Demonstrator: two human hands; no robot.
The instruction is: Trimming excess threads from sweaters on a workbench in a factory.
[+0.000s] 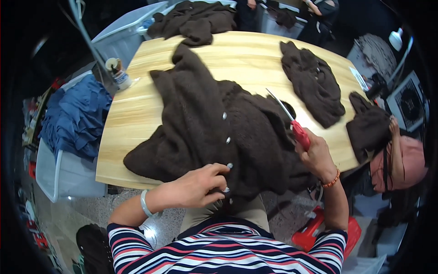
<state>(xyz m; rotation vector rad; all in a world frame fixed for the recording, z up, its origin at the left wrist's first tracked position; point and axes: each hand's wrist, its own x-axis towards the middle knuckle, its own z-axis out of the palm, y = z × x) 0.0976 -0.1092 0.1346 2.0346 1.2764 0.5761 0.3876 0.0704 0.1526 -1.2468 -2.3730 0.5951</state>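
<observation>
A dark brown fuzzy coat [182,123] lies spread over the near half of the table, with a row of shiny buttons down its front and its lower edge hanging near my lap. My left hand [200,185] rests at that near edge beside a button [229,165], index finger stretched toward it and thumb apart. In my right hand [315,153], above the coat's right side, are red-handled scissors [299,133], their long, slim metal blades pointing away and to the left. My fingers cover part of the handle.
The light wooden table [121,137] also bears another brown garment [315,84] and a bottle [119,75]. Blue cloth [75,118] fills a bin at left. A brown pile [196,20] overhangs the far edge. At right, a person in pink [397,160] holds a brown garment [369,125].
</observation>
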